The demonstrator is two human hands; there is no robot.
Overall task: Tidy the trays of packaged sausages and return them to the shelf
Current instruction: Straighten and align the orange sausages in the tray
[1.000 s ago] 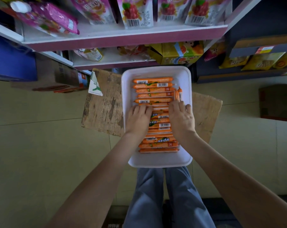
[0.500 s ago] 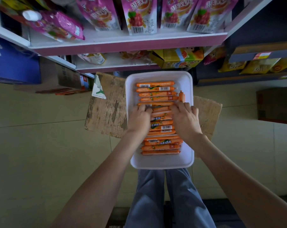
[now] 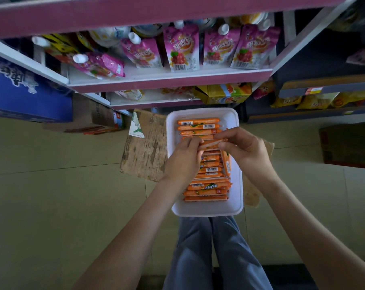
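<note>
Tile covers the floor (image 3: 51,185), pale yellow-green and smooth with thin dark joints. A worn, scuffed sheet of cardboard (image 3: 145,147) lies flat on it at the foot of a white shelf unit (image 3: 169,81) with pink front edges. Over that cardboard rests the tray (image 3: 206,209), a white rectangular foam dish with rounded corners and a shallow rim, its near end reaching the person's grey-trousered knees (image 3: 198,248). The packaged sausages (image 3: 205,192) lie in it crosswise in a tight row, slim orange tubes in glossy film with barcodes and crimped ends. A stray sausage (image 3: 226,164) lies lengthwise along the right side of the row. Both hands are over the middle of the tray: the left hand (image 3: 184,158) and the right hand (image 3: 243,149) each pinch one end of a single sausage (image 3: 210,144), which sits slightly tilted across the row. Glossy pink spouted pouches (image 3: 181,50) stand on the shelf above, and a yellow carton (image 3: 223,94) sits on the shelf below them. A blue box (image 3: 20,95) stands at the left, and yellow bags (image 3: 315,101) lie on a dark rack at the right.
</note>
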